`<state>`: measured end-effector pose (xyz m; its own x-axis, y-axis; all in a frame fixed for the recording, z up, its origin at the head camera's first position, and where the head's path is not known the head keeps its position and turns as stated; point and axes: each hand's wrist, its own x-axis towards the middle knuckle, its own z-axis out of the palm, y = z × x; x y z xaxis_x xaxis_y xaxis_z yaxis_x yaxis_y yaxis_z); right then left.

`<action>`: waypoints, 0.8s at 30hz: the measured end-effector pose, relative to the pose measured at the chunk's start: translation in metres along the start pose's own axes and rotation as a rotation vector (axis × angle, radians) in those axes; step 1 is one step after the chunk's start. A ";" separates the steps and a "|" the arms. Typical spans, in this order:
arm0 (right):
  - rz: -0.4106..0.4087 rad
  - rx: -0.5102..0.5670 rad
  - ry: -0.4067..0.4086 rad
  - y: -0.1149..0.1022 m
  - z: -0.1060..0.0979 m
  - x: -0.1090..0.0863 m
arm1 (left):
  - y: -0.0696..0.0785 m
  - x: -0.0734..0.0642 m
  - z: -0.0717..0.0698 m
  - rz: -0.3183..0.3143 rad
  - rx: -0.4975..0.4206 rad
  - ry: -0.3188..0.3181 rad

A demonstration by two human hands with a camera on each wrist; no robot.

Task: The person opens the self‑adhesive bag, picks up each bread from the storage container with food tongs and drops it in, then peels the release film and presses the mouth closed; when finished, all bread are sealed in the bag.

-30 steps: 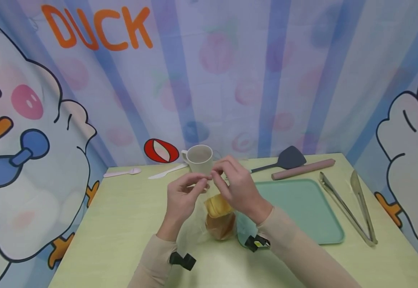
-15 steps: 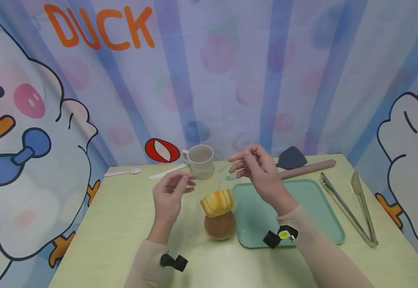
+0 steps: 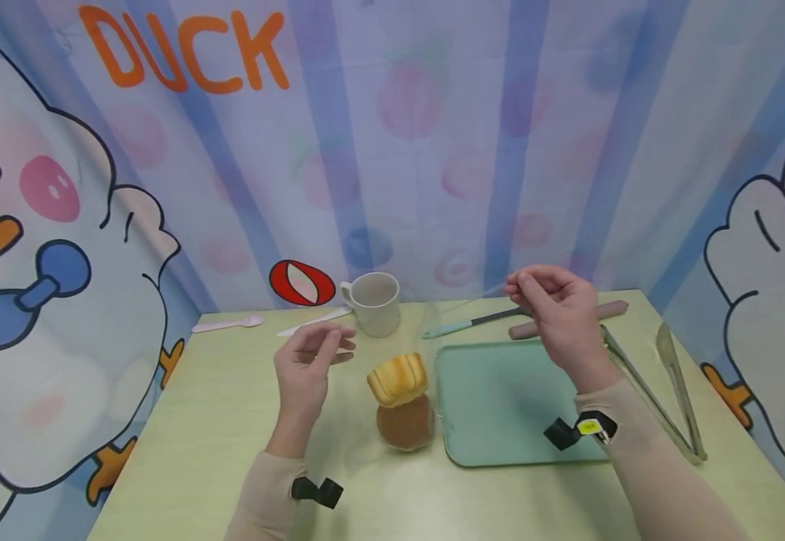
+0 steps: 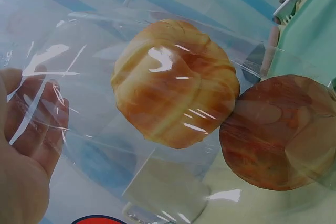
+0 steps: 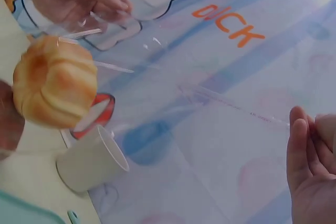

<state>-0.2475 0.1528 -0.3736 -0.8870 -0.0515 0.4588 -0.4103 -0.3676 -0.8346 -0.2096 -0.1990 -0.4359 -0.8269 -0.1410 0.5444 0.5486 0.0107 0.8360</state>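
Note:
A clear plastic bag encloses a yellow ridged bread roll and a round brown bun, the roll above the bun. To the left of them, my left hand pinches the bag near its upper edge; the film covers some of its fingers in the left wrist view. Out to the right, above the green tray, my right hand pinches the end of a thin clear plastic strip with faint red print. That strip runs back towards the bag, but its far end is hard to see.
Behind the bag stands a white mug beside a white plastic knife. A pink spoon lies far left. To the right are a green tray, a spatula, a rolling pin and metal tongs.
Both hands were together above the bread; my right hand has moved away to the right with the strip, while my left hand has shifted a little left.

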 end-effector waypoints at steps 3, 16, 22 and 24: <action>0.003 -0.069 0.036 -0.006 -0.011 0.000 | 0.001 0.001 -0.001 -0.004 0.011 0.008; -0.621 -1.049 0.119 -0.018 -0.048 0.004 | -0.001 0.004 -0.007 -0.007 -0.005 0.048; -0.690 -1.255 0.164 -0.024 -0.068 0.002 | -0.002 0.004 -0.011 -0.009 0.031 0.066; -0.688 -1.271 0.182 -0.027 -0.076 0.001 | -0.002 0.005 -0.012 -0.011 0.049 0.076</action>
<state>-0.2536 0.2332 -0.3733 -0.4158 -0.0562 0.9077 -0.5774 0.7874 -0.2157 -0.2136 -0.2114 -0.4359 -0.8198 -0.2164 0.5302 0.5314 0.0574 0.8451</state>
